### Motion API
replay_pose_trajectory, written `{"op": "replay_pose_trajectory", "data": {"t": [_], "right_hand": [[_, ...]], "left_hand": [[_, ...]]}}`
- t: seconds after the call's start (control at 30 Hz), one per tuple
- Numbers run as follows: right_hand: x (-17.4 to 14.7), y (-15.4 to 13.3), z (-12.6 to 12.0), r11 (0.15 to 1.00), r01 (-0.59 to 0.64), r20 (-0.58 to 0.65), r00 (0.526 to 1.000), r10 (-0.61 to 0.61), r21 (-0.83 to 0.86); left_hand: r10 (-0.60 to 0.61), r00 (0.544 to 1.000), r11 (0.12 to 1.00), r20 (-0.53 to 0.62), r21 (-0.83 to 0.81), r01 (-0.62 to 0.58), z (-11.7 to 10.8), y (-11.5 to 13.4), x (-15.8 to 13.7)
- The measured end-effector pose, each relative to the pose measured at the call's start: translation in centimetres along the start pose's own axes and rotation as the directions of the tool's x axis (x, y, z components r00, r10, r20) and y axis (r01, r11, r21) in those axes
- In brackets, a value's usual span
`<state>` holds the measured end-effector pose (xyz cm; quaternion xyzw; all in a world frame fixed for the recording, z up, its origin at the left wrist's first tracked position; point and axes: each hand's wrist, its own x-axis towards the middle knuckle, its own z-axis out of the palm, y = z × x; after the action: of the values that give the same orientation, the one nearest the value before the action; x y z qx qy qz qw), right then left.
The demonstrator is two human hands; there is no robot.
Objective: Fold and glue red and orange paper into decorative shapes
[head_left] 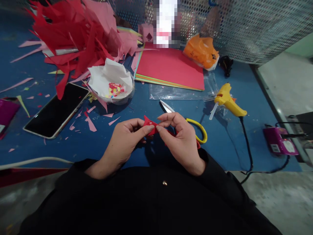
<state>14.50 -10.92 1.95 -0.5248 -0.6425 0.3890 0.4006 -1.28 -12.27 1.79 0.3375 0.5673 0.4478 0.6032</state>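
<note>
A small piece of red paper (149, 122) is pinched between both hands, near the front of the blue table (137, 147). My left hand (126, 138) holds its left side, thumb on top and fingers curled beneath. At its right edge, my right hand (181, 140) grips it between thumb and fingertips. Part of the paper is hidden by the thumbs. Behind and under my right hand lies a pair of scissors (200, 129) with yellow-lined handles, its blade tip pointing away to the left. The middle of the scissors is covered by the hand.
A bowl (132, 91) with white paper and tiny coloured bits stands beyond my left hand, beside a phone (57, 111). Red paper scraps (80, 42) pile up at back left. Coloured sheets (171, 68) lie behind. A yellow glue gun (231, 101) and its cord are at right.
</note>
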Motion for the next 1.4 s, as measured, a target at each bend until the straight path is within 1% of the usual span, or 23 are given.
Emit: {"op": "replay_pose_trajectory", "data": {"t": [0.1, 0.27, 0.5, 0.67, 0.73, 0.77, 0.83, 0.87, 0.9, 0.93, 0.97, 1.0, 1.03, 1.1, 1.13, 1.17, 1.2, 1.27, 1.3, 1.4], "right_hand": [[0.0, 0.0, 0.0, 1.0, 0.013, -0.012, 1.0, -0.013, -0.002], [0.1, 0.1, 0.1, 1.0, 0.012, 0.002, 1.0, -0.012, 0.001], [0.4, 0.0, -0.3, 0.997, -0.013, -0.057, 0.998, 0.017, 0.074], [0.5, 0.2, 0.1, 0.999, 0.0, -0.068, 0.998, 0.003, 0.045], [0.5, 0.2, 0.0, 0.999, 0.035, -0.045, 0.998, -0.035, 0.018], [0.6, 0.2, -0.3, 0.997, 0.073, -0.033, 0.997, -0.073, -0.009], [0.8, 0.1, -1.8, 0.975, 0.186, -0.058, 0.979, -0.194, -0.118], [1.0, 0.1, -3.0, 0.947, 0.242, -0.101, 0.958, -0.267, -0.212], [1.3, 0.2, -4.5, 0.898, 0.279, -0.174, 0.92, -0.352, -0.342], [1.8, 0.4, -6.1, 0.833, 0.263, -0.248, 0.873, -0.421, -0.487], [2.4, 0.7, -7.9, 0.755, 0.201, -0.303, 0.828, -0.471, -0.625], [3.1, 1.0, -9.7, 0.682, 0.091, -0.339, 0.816, -0.469, -0.726], [3.9, 1.5, -11.3, 0.611, -0.019, -0.355, 0.827, -0.435, -0.791], [5.6, 2.6, -13.9, 0.477, -0.197, -0.383, 0.863, -0.329, -0.856], [6.3, 3.1, -14.7, 0.415, -0.235, -0.359, 0.899, -0.251, -0.879], [6.9, 3.6, -15.3, 0.37, -0.256, -0.333, 0.929, -0.162, -0.893], [7.4, 4.1, -15.6, 0.347, -0.258, -0.303, 0.949, -0.084, -0.902], [7.9, 4.7, -15.7, 0.332, -0.253, -0.265, 0.964, 0.009, -0.909], [7.9, 4.9, -15.7, 0.33, -0.246, -0.253, 0.967, 0.022, -0.911], [7.6, 5.3, -15.6, 0.302, -0.213, -0.225, 0.974, -0.004, -0.929]], "left_hand": [[0.006, 1.0, 1.0, 0.011, 0.005, -0.006, 0.0, 0.0, 0.0], [-0.003, 1.0, 1.0, 0.009, 0.016, 0.003, -0.1, -0.3, 0.1], [0.037, 0.998, 0.999, 0.041, 0.009, -0.038, -0.3, -0.3, 0.3], [0.002, 0.999, 0.999, 0.047, 0.047, -0.004, -0.2, -0.2, 0.0], [-0.01, 0.999, 0.999, 0.036, 0.041, 0.009, -0.2, -0.2, 0.0], [-0.015, 0.999, 1.0, 0.028, 0.023, 0.014, -0.3, -0.2, 0.0], [-0.019, 1.0, 0.999, 0.014, -0.037, 0.02, -0.4, -0.2, 0.2], [-0.019, 1.0, 0.997, 0.009, -0.073, 0.02, -0.4, -0.2, 0.3], [-0.019, 1.0, 0.994, 0.005, -0.107, 0.019, -0.5, -0.2, 0.3], [-0.018, 1.0, 0.991, -0.001, -0.135, 0.018, -0.5, -0.2, 0.4], [-0.019, 1.0, 0.987, -0.008, -0.158, 0.018, -0.6, -0.2, 0.4], [-0.022, 1.0, 0.984, -0.014, -0.175, 0.019, -0.6, -0.2, 0.4], [-0.026, 0.999, 0.982, -0.02, -0.187, 0.022, -0.6, -0.1, 0.4], [-0.036, 0.999, 0.978, -0.032, -0.206, 0.029, -0.6, -0.1, 0.4], [-0.041, 0.998, 0.976, -0.037, -0.215, 0.032, -0.6, 0.0, 0.4], [-0.046, 0.998, 0.974, -0.043, -0.223, 0.035, -0.6, 0.0, 0.4], [-0.048, 0.998, 0.973, -0.049, -0.228, 0.035, -0.6, 0.0, 0.4], [-0.048, 0.997, 0.973, -0.06, -0.23, 0.033, -0.6, 0.1, 0.5], [-0.048, 0.997, 0.973, -0.061, -0.229, 0.033, -0.6, 0.1, 0.5], [-0.051, 0.997, 0.972, -0.061, -0.233, 0.035, -0.7, 0.1, 0.5]]}}
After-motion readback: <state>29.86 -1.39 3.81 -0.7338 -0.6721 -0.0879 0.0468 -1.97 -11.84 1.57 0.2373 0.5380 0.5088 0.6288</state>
